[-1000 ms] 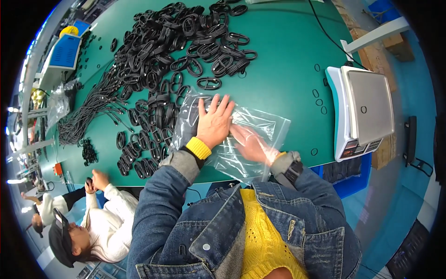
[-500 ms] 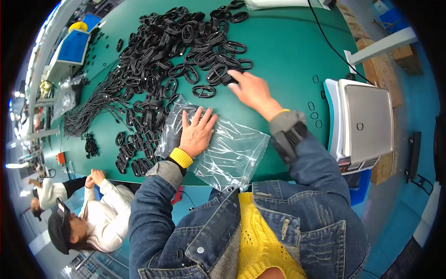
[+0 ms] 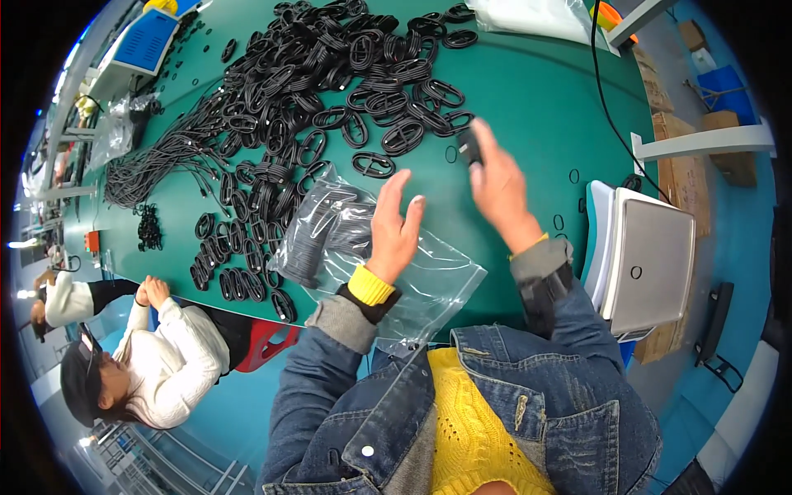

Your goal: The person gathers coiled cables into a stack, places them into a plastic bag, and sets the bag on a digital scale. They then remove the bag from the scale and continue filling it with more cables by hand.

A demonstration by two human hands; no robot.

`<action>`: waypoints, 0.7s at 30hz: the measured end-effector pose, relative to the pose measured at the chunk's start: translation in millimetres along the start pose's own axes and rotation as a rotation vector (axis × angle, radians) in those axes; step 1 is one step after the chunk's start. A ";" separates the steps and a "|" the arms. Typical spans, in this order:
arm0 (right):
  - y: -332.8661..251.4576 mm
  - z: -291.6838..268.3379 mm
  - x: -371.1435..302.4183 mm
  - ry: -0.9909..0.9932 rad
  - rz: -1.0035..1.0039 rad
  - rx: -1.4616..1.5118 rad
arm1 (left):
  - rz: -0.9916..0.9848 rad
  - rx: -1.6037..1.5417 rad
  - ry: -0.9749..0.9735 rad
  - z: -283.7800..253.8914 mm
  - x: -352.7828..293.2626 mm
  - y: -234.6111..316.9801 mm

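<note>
In my right hand (image 3: 502,183), pinched between thumb and fingers, is a small coiled black cable (image 3: 469,148), seen edge-on and partly hidden. My left hand (image 3: 396,229) is raised over the clear plastic bag (image 3: 441,276), its thumb and fingers apart and nothing in them. Coiled black cables (image 3: 301,252) lie packed side by side in the bag's far left part. The bag's near part is flat and reaches the table's front edge. Beyond my hands spreads a large heap of coiled black cables (image 3: 330,58).
Loose straight cables (image 3: 157,157) fan out at the left. On the right stands a scale with a metal plate (image 3: 652,256), black rings (image 3: 558,222) beside it. White plastic bags (image 3: 528,15) lie at the far edge. A co-worker in a white sweater (image 3: 177,355) sits at left.
My right hand has picked a coiled cable off the heap's edge and moved right with it. My left hand has lifted off the packed cables and moved right.
</note>
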State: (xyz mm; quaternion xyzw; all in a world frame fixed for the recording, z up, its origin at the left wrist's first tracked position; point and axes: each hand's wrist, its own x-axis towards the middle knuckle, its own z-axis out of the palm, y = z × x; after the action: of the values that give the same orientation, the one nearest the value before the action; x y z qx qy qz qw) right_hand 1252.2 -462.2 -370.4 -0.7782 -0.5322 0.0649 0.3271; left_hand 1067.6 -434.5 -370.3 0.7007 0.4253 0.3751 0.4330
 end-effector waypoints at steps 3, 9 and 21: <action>-13.6 18.1 -28.9 -0.323 -0.291 0.133 | -0.150 -0.169 0.005 28.0 8.3 -22.2; 10.6 24.8 -9.1 -0.840 -0.632 0.343 | -0.259 0.102 -0.171 35.2 -15.7 -43.4; 9.2 54.5 -22.3 -0.114 -0.789 0.274 | -0.035 0.202 0.312 50.6 -7.6 -46.0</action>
State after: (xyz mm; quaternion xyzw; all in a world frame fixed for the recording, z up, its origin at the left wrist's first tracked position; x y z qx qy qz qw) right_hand 1225.4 -459.7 -423.6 -0.4591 -0.7931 0.0479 0.3974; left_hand 1097.7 -443.9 -431.5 0.6663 0.5350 0.4270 0.2957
